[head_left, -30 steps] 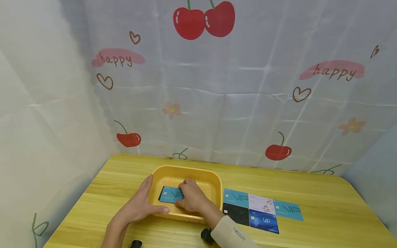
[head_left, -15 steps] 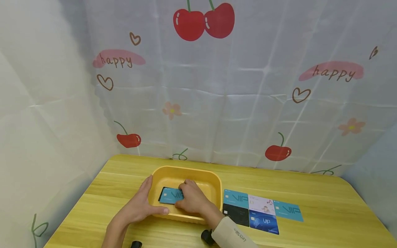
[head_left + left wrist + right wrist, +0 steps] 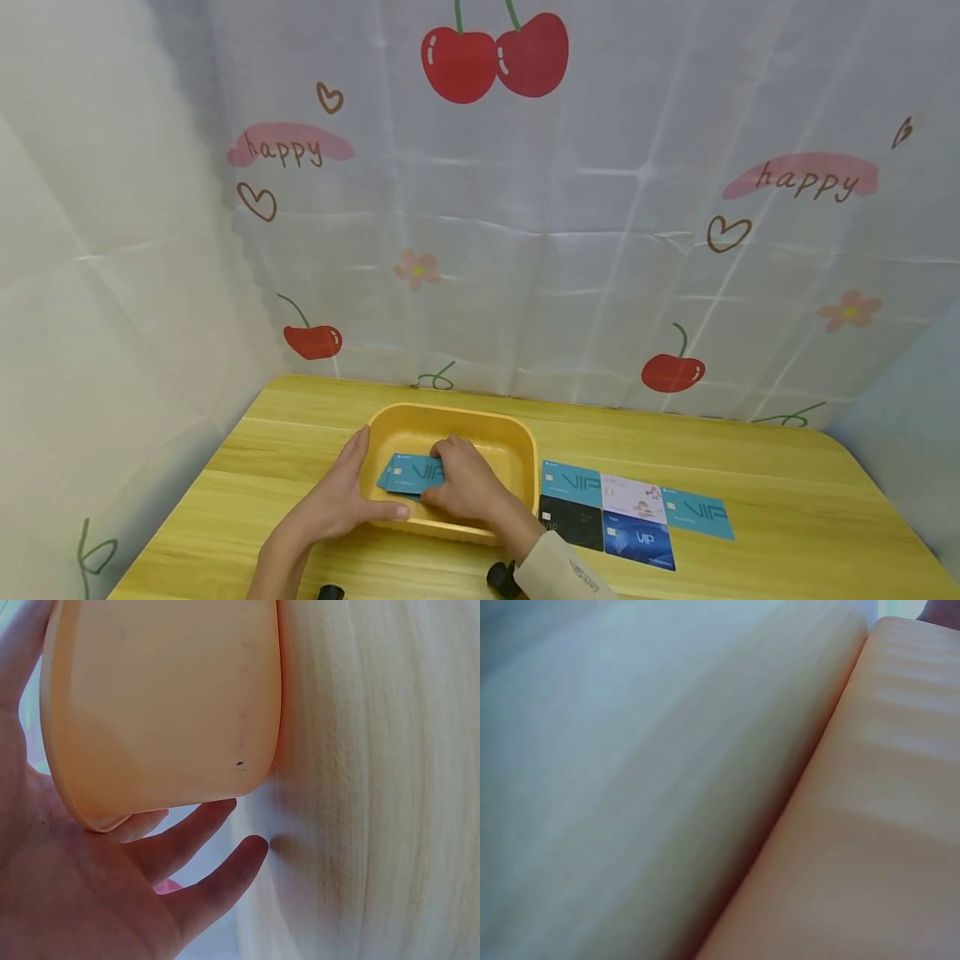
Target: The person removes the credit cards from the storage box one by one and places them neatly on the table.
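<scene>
Inside the yellow plastic basin (image 3: 457,421), my right hand (image 3: 467,479) pinches a teal VIP card (image 3: 412,473) by its right end, thumb in front and fingers behind. Another teal card (image 3: 383,481) peeks out beneath it at the left. My left hand (image 3: 333,496) holds the basin's left end, its thumb on the front rim and its other fingers spread along the outer side. In the left wrist view those fingers (image 3: 217,889) reach round the basin's end wall (image 3: 165,712). The right wrist view shows the basin's ribbed outside (image 3: 885,825) but not the cards.
Right of the basin, cards lie on the wooden table (image 3: 795,492): teal (image 3: 570,482), black (image 3: 573,523), pale floral (image 3: 632,496), blue (image 3: 639,540) and another teal one (image 3: 697,512). Black objects (image 3: 501,577) sit by the wrists. A cherry-print curtain (image 3: 540,292) hangs behind.
The top teal card has shifted slightly in my right fingers, and a second teal card now shows beneath it where a dark edge showed before. My left hand stays on the basin.
</scene>
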A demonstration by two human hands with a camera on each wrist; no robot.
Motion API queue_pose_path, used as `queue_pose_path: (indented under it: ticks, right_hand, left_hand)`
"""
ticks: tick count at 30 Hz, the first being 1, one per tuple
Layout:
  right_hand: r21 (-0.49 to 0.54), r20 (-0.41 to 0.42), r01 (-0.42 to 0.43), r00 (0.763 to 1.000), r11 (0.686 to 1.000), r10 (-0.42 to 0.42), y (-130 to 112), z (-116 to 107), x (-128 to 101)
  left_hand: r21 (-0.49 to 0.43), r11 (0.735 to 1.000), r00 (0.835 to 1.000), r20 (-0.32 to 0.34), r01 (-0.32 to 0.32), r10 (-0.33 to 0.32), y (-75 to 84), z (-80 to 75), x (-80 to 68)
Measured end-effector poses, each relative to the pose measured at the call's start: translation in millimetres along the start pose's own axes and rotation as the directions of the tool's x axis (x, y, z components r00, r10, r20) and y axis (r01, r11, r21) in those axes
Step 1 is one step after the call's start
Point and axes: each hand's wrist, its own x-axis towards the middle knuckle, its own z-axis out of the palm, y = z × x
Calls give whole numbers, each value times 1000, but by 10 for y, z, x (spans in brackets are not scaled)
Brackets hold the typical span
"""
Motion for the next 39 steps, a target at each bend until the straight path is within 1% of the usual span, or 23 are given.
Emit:
queue_pose_path:
  ticks: [7, 10, 17, 24, 32, 39]
  right_hand:
    - [5, -8, 3, 1000, 1000, -3, -3, -4, -19]
    - [22, -5, 7, 1000, 1000, -6, -3, -14, -28]
    - [53, -10, 51, 999, 997, -51, -28, -49, -53]
    - [93, -8, 27, 1000, 995, -27, -37, -62, -66]
    - [136, -22, 36, 999, 990, -34, -19, -72, -62]
    - [166, -39, 25, 999, 986, -19, -5, -83, -65]
  left_hand:
    - [-4, 1000, 1000, -2, -7, 7, 0, 3, 1]
    - [2, 1000, 1000, -1, -12, 12, -1, 4, 3]
    - [33, 999, 1000, 11, -11, 11, -14, 0, 11]
    - [31, 1000, 1000, 14, -5, 4, -13, 3, 14]
    - [24, 1000, 1000, 12, 5, -5, 3, -3, 12]
    - [16, 1000, 1000, 12, 9, -9, 6, -4, 15]
